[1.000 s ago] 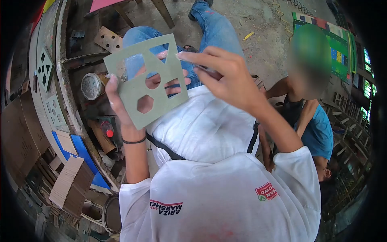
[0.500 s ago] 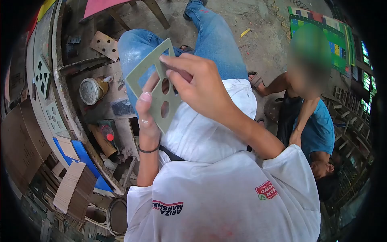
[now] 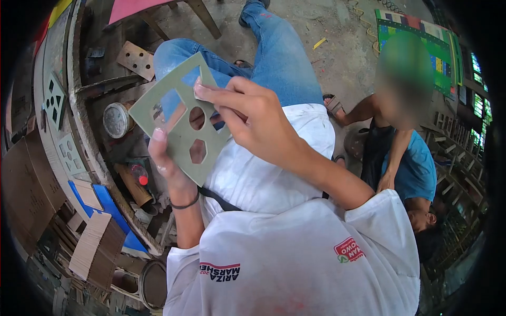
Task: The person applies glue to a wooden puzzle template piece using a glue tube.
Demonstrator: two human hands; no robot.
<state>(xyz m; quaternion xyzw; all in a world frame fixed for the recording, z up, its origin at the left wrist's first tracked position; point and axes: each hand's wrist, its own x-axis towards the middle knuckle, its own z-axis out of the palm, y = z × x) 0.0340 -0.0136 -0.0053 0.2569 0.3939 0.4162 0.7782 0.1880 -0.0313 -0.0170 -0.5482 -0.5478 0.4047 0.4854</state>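
A grey-green board (image 3: 181,139) with shaped cutouts, among them a round one and a hexagonal one, is tilted in front of my lap. My left hand (image 3: 168,167) grips its lower left edge, thumb on the upper face and the other fingers mostly hidden beneath. Over the board's right side, my right hand (image 3: 261,118) is closed in a pinch, its fingertips at a cutout near the top corner. Whatever those fingers may hold is hidden from view.
Left of me, a workbench (image 3: 84,116) bears similar boards with cutouts (image 3: 54,100). A paint-stained can (image 3: 117,120) and a red-capped bottle (image 3: 139,174) stand nearby. Another person (image 3: 408,158) sits close on the right. A pink-topped table (image 3: 132,9) is ahead.
The board has turned its face more toward me and shifted left and down with my left hand. My right fingertips have moved left along it, toward the top cutout.
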